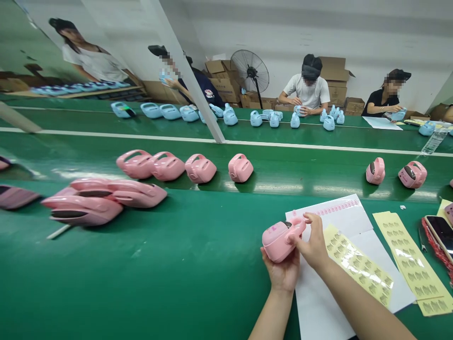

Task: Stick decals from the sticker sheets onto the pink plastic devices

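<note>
My left hand (283, 271) cups a pink plastic toy housing (278, 238) from below, just above the green table near its front edge. On the housing's upper right end rests my right hand (313, 243), with thumb and fingers pinched against it. Whether a sticker is under those fingertips is too small to see. Directly beneath both hands lies a white sheet (339, 222) with a row of small pink stickers along its top edge.
Yellow sticker sheets (406, 257) and a phone (440, 231) lie to the right. Several pink housings (166, 166) stand on the green belt (212, 189), two more (412, 174) at the right. Across it, seated people handle blue housings (230, 115); a fan and cartons stand behind.
</note>
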The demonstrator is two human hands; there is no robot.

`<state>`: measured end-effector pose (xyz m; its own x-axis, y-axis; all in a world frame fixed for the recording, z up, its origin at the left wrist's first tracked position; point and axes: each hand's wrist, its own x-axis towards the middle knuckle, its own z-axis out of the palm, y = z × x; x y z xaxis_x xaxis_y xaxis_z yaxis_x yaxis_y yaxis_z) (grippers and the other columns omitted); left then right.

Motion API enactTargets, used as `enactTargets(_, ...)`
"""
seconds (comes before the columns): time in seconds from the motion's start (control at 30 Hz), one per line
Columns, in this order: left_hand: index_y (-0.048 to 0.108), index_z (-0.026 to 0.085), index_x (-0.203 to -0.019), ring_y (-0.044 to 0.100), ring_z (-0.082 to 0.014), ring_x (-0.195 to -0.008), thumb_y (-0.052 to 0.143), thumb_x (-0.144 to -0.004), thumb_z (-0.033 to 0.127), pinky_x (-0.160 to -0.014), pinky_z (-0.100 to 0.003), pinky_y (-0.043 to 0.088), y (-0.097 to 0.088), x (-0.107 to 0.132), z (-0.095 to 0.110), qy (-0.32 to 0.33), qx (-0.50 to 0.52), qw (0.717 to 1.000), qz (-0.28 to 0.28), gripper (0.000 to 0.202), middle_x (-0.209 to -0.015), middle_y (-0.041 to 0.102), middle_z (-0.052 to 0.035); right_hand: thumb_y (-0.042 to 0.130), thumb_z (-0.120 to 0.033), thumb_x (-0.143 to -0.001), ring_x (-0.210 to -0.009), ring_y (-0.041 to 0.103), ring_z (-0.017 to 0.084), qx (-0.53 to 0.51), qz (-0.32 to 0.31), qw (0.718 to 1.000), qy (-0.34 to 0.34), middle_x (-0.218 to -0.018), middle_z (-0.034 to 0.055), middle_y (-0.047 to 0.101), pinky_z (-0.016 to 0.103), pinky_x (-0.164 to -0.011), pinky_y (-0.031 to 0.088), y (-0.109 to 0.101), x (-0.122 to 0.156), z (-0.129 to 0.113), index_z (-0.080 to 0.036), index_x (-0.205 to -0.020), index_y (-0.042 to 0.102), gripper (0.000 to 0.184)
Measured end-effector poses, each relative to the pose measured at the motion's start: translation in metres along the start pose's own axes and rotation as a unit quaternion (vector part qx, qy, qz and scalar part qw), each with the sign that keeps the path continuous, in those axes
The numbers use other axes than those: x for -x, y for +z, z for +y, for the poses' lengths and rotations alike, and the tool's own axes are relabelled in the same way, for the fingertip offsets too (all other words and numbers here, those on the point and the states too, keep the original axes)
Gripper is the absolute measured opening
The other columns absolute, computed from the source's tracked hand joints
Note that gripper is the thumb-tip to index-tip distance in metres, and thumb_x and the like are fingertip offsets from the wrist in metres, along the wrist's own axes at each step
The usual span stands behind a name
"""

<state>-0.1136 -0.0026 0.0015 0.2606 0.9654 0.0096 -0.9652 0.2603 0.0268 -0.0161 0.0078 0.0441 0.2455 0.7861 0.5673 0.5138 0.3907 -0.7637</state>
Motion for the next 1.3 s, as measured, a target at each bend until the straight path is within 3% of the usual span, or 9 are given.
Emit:
enactTargets(0.17, 0.040, 0.019, -0.128, 0.049, -0.0270, -0.115, 0.048, -0.079, 0.050, -0.096, -0.037, 0.040, -0.004, -0.003, 0.005, 0.008, -0.013, 0.999, -0.051, 0.059, -0.123, 0.056, -0.0125, 0.042, -0.026, -0.083, -0.082, 0.054, 0.019, 0.074, -0.091, 0.989, 0.092, -0.104, 0.0113, 0.052, 0.037, -0.072, 0.048, 0.011, -0.033, 0.035, -0.019, -0.112, 0.047, 0.030)
enactTargets(0.33, 0.038, 0.021, -0.129, 0.043, -0.0255, -0.121, 0.042, -0.080, 0.054, -0.101, -0.037, 0.035, -0.008, -0.005, 0.010, -0.019, -0.015, 0.994, -0.108, 0.060, -0.129, 0.051, -0.0101, 0.062, -0.014, -0.067, -0.091, 0.050, 0.028, 0.127, -0.161, 0.978, 0.047, -0.093, 0.0113, 0.056, 0.044, -0.077, 0.042, 0.030, -0.062, 0.058, -0.020, -0.087, 0.063, 0.021)
enactTargets(0.43, 0.039, 0.020, -0.130, 0.043, -0.0269, -0.121, 0.042, -0.080, 0.055, -0.100, -0.039, 0.036, -0.009, -0.006, 0.010, -0.007, -0.014, 0.995, -0.097, 0.061, -0.128, 0.052, -0.0125, 0.060, -0.008, -0.067, -0.084, 0.051, 0.025, 0.129, -0.188, 0.973, 0.020, -0.081, 0.0088, 0.058, 0.039, -0.071, 0.043, 0.037, -0.062, 0.059, -0.021, -0.064, 0.062, 0.013)
enactTargets(0.53, 0.041, 0.017, -0.129, 0.046, -0.0274, -0.119, 0.045, -0.079, 0.054, -0.098, -0.038, 0.038, -0.009, -0.007, 0.010, -0.003, -0.017, 0.997, -0.076, 0.062, -0.125, 0.054, -0.0146, 0.057, -0.010, -0.069, -0.079, 0.052, 0.021, 0.119, -0.189, 0.975, 0.000, -0.081, 0.0056, 0.059, 0.035, -0.070, 0.043, 0.036, -0.056, 0.058, -0.021, -0.060, 0.060, 0.015)
enactTargets(0.63, 0.041, 0.020, -0.129, 0.048, -0.0261, -0.116, 0.047, -0.079, 0.051, -0.098, -0.038, 0.038, -0.007, -0.006, 0.009, 0.008, -0.013, 0.998, -0.064, 0.059, -0.122, 0.057, -0.0126, 0.054, -0.016, -0.074, -0.082, 0.053, 0.019, 0.104, -0.164, 0.981, -0.005, -0.084, 0.0040, 0.059, 0.034, -0.074, 0.044, 0.026, -0.052, 0.055, -0.022, -0.067, 0.061, 0.011)
enactTargets(0.73, 0.042, 0.026, -0.128, 0.050, -0.0249, -0.115, 0.046, -0.081, 0.048, -0.098, -0.040, 0.038, -0.003, -0.004, 0.007, 0.022, -0.009, 0.997, -0.077, 0.052, -0.120, 0.060, -0.0073, 0.044, -0.020, -0.082, -0.086, 0.053, 0.019, 0.085, -0.113, 0.990, 0.000, -0.090, 0.0061, 0.058, 0.034, -0.076, 0.046, 0.004, -0.044, 0.042, -0.022, -0.093, 0.060, 0.019)
enactTargets(0.87, 0.054, 0.020, -0.117, 0.055, -0.0250, -0.109, 0.048, -0.080, 0.046, -0.093, -0.036, 0.043, 0.003, -0.002, 0.001, 0.017, -0.026, 0.996, -0.085, 0.046, -0.115, 0.062, -0.0105, 0.048, -0.022, -0.081, -0.088, 0.053, 0.021, 0.013, -0.116, 0.983, -0.140, -0.099, 0.0082, 0.056, 0.038, -0.076, 0.047, -0.027, -0.021, 0.013, -0.024, -0.123, 0.040, 0.043)
enactTargets(1.0, 0.058, 0.013, -0.112, 0.059, -0.0251, -0.103, 0.047, -0.081, 0.042, -0.087, -0.032, 0.048, 0.006, 0.000, -0.002, 0.007, -0.018, 0.998, -0.058, 0.044, -0.109, 0.064, -0.0144, 0.045, -0.018, -0.083, -0.083, 0.053, 0.021, 0.032, -0.164, 0.956, -0.241, -0.094, 0.0085, 0.057, 0.038, -0.070, 0.049, -0.039, -0.010, -0.006, -0.025, -0.127, 0.033, 0.046)
enactTargets(1.3, 0.060, 0.017, -0.109, 0.064, -0.0236, -0.092, 0.045, -0.082, 0.043, -0.081, -0.033, 0.050, 0.005, 0.000, -0.001, 0.023, -0.010, 0.999, 0.029, 0.041, -0.102, 0.068, -0.0117, 0.036, -0.014, -0.087, -0.080, 0.055, 0.020, 0.030, -0.198, 0.944, -0.262, -0.090, 0.0078, 0.059, 0.036, -0.068, 0.050, -0.033, -0.018, -0.008, -0.025, -0.124, 0.037, 0.038)
